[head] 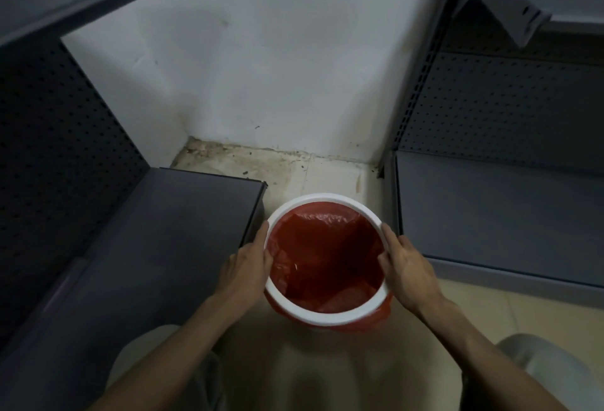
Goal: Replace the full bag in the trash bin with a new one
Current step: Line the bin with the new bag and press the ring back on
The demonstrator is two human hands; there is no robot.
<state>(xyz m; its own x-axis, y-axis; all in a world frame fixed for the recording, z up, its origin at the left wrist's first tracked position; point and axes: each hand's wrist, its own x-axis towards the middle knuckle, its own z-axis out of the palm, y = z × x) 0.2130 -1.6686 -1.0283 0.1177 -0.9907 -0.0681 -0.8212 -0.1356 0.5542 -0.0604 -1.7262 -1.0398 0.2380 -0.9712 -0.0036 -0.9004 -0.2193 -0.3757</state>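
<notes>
Trash bin (323, 319), seen from above through the head camera: a round bin with a white rim, standing upright on a pale tiled floor (330, 178), its long axis vertical and its open mouth facing straight up toward the camera. It sits in a narrow gap between two dark grey metal shelving units, close to the corner where the floor meets a white wall (261, 61). A red plastic bag (323, 257) lines the inside, its plastic creased and sagging along the walls; nothing can be made out lying in it. The bag's edge is folded over the rim and hangs down outside on the near side.

The left hand (243, 268) grips the rim on the bin's left side, fingers together along the outside and the thumb hooked over the rim onto the red plastic. The right hand (407, 265) holds the opposite side the same way, fingers together reaching along the outer rim, thumb pressed inside against the bag.

The left shelving unit (183, 214) has a flat base shelf whose corner nearly touches the bin. The right shelving unit (490, 208) stands just beside it, with a perforated back panel. The person's bare forearms reach in from the bottom, and light grey trouser knees show at either lower corner.
</notes>
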